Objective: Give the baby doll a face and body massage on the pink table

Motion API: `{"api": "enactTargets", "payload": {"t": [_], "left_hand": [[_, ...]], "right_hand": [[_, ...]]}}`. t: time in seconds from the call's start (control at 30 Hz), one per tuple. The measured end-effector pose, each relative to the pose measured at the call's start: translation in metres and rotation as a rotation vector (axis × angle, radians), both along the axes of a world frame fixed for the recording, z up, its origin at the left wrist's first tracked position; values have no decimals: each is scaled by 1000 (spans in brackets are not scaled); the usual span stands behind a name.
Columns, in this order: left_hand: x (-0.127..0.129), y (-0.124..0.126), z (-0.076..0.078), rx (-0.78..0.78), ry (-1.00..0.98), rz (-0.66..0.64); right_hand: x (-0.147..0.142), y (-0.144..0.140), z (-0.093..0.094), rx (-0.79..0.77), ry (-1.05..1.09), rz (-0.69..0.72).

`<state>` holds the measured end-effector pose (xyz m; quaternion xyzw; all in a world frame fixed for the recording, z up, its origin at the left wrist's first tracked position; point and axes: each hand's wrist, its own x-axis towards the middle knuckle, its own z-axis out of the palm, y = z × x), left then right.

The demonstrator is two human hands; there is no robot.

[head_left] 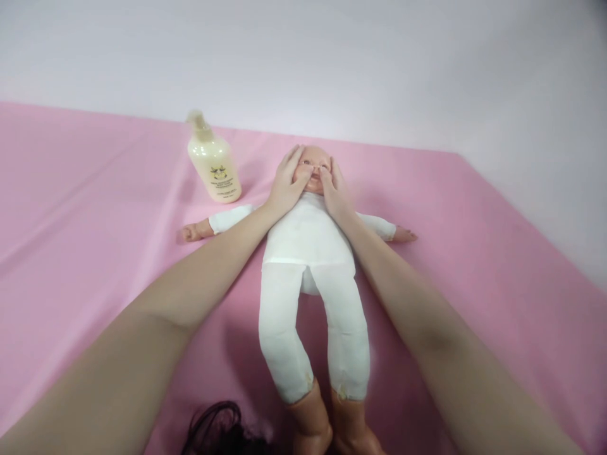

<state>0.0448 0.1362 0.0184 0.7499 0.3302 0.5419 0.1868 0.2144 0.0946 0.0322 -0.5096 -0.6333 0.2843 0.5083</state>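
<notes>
A baby doll (310,230) with a white cloth body lies on its back, head away from me and feet toward me. My left hand (287,182) rests along the left side of its head, fingers stretched out and the thumb on the cheek near the nose. On the opposite side, my right hand (337,189) lies against the head in the same way, its thumb beside the doll's mouth and nose. Both palms touch the doll without wrapping round it. The sides of its head are hidden under my hands.
A cream pump bottle (215,165) with a dark printed label stands left of the doll's head. Pink cloth (95,208) covers the table, with a pale wall (303,63) behind. Dark hair (222,430) shows at the bottom edge.
</notes>
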Motion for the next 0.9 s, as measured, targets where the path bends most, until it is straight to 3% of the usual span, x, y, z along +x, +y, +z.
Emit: {"api": "enactTargets", "payload": {"t": [0.37, 0.73, 0.9], "left_hand": [[2, 5, -9, -12, -2, 29], [3, -1, -4, 19, 5, 27], [5, -1, -9, -65, -23, 53]], "right_hand": [[1, 0, -3, -39, 23, -16], [-1, -6, 5, 117, -27, 90], [1, -4, 0, -27, -3, -13]]}}
